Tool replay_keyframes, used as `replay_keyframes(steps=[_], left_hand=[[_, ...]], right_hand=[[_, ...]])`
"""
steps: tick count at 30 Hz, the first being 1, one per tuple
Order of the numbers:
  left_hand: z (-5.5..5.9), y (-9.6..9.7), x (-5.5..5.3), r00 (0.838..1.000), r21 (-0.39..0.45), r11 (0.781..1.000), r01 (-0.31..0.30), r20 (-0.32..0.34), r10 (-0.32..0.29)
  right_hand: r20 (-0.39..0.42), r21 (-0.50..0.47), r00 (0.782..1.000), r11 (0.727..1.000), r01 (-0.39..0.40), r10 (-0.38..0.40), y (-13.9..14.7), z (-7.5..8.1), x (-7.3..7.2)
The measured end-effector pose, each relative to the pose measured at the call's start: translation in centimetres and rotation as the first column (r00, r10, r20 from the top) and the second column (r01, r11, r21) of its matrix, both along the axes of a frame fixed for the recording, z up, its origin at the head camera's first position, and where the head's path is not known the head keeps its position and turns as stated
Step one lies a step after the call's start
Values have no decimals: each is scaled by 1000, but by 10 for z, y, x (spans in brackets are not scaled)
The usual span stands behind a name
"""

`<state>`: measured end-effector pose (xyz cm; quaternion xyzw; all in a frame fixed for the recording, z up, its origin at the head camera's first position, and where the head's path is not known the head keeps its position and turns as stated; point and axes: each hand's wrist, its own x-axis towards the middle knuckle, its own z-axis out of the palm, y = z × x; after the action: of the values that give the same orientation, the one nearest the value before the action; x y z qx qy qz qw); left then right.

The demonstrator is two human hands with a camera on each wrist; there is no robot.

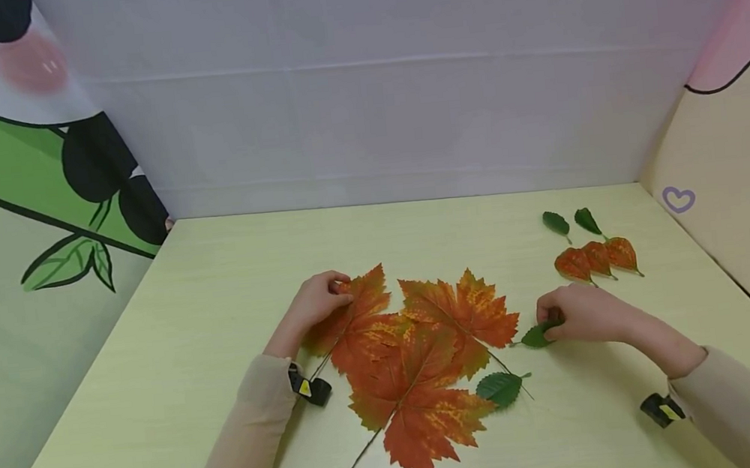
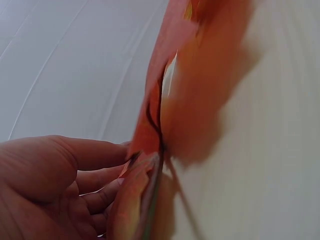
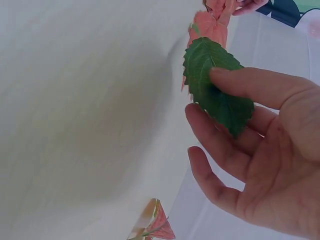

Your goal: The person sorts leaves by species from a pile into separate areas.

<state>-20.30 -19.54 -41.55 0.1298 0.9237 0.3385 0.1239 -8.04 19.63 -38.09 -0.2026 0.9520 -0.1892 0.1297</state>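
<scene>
A white wall (image 1: 391, 119) is behind the pale-yellow table (image 1: 255, 257). The left hand (image 1: 316, 298) pinches a spiky orange leaf (image 1: 360, 326), the right hand (image 1: 589, 313) an oval green leaf (image 1: 532, 336).

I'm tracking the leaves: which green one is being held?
The green leaf pinched by the right hand; the other three green leaves lie on the table.

No lettering readable; a purple heart (image 1: 679, 195) marks the right wall (image 1: 733, 154).

Head view from above facing forward-down, close tilted wrist views, all sharing orange leaves (image 1: 409, 366)
</scene>
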Motion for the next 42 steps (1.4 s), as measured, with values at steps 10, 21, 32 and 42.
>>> replay_keyframes(steps=[10,21,32,42], left_hand=[[-1,-1,-2,1000,-1,1000,8,-11,-8],[1,-1,-1,1000,-6,1000,4,1,-4],[2,-2,0,1000,-5,1000,0,-2,0],[3,-2,2,1000,0,1000,-3,0,3]], right_hand=[[-56,-40,998,999,5,-7,3,11,-11],[118,-276,993,959,57,-25,18,22,-21],[111,-263,989,956,128,-102,27,27,-36],[44,-225,978,952,210,-205,34,21,-57]])
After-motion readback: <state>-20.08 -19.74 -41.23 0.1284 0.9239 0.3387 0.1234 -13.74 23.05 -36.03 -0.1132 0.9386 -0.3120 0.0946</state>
